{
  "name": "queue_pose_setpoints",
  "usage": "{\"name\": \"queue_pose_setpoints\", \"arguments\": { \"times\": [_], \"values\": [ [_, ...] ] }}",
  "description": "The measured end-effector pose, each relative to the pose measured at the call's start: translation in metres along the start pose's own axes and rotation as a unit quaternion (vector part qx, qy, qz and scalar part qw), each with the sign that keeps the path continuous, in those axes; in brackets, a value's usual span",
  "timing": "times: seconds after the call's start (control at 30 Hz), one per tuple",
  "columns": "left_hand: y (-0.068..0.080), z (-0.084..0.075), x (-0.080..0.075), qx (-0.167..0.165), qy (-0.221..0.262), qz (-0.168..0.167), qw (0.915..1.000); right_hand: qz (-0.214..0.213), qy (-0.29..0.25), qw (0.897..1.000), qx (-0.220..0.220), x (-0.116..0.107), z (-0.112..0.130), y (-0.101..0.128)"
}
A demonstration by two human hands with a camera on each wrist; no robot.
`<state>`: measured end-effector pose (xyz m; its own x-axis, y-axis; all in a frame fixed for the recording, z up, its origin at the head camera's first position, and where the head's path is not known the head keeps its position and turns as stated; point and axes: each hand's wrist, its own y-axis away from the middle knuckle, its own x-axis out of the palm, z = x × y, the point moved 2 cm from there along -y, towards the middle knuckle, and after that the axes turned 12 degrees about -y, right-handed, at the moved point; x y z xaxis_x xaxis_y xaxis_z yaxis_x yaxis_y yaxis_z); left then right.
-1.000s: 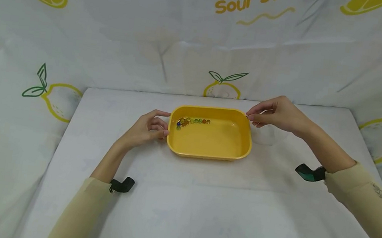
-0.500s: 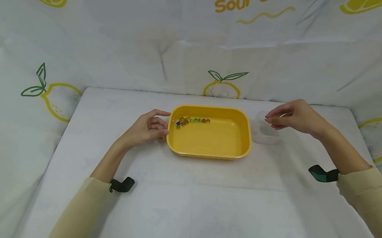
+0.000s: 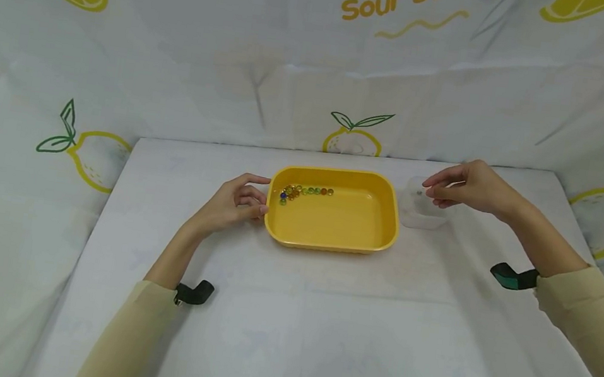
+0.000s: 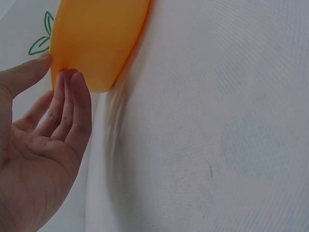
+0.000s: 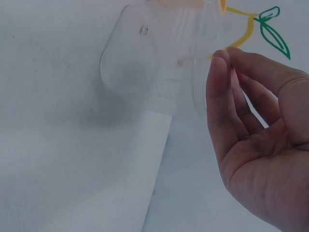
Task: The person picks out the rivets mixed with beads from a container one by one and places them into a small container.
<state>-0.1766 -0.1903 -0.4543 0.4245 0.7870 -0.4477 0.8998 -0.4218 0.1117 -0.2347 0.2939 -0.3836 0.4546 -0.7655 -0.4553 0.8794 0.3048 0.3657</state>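
hovering right hand (image 3: 464, 185) above container (image 3: 425, 221)

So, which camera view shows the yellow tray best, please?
The head view, because the whole rim and inside of the yellow tray show there, with the coloured marbles. The left wrist view shows only part of its outer side; the right wrist view, only small pieces at the top edge.

White-covered table (image 3: 283, 332), faint crease crossing it. Yellow rectangular plastic tray (image 3: 337, 222) sits toward the far edge; clear plastic container (image 3: 425, 221) stands just right of it, outline faint against white.
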Motion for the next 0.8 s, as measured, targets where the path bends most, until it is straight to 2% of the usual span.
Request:
{"name": "queue_pose_setpoints", "arguments": {
  "times": [0.43,0.8],
  "values": [
    [0.0,0.001,0.004,0.007,-0.005,-0.007,0.9999,-0.011,-0.009,1.0,-0.009,0.001,0.003,0.001],
    [0.004,0.001,0.006,0.009,-0.011,-0.012,0.9998,-0.008,-0.01,0.999,-0.036,0.009,0.012,0.002]
  ]
}}
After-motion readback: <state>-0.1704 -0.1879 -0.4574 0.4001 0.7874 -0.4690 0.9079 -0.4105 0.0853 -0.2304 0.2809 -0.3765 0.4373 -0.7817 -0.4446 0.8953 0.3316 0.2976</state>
